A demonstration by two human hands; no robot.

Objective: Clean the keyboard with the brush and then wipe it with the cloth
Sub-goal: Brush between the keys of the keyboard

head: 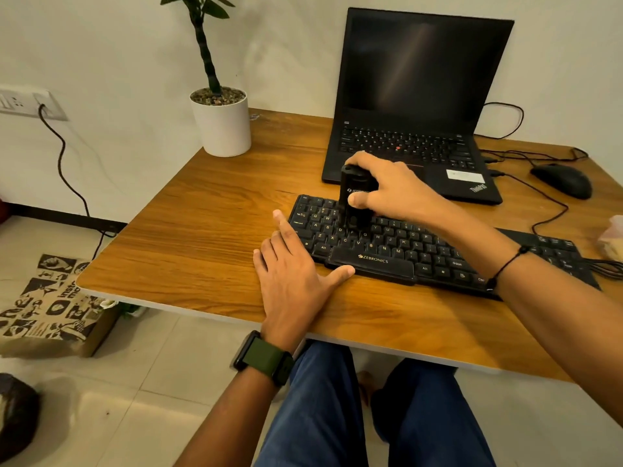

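Two hands are at the keyboard [421, 251], which lies along the tabletop's [202, 237] near edge. The right hand [387, 190] grips the black brush [354, 197] upright — its lower end on the keys at the keyboard's left part. The left hand [293, 278] lies flat, fingers spread, at the keyboard's left end — thumb touching its front edge.

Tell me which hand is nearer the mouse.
Right. The right hand holds the brush over the keyboard, left of the mouse; the left hand lies farther left.

The brush [354, 200] tip is hidden among keys; the cloth [612, 239] is cut off.
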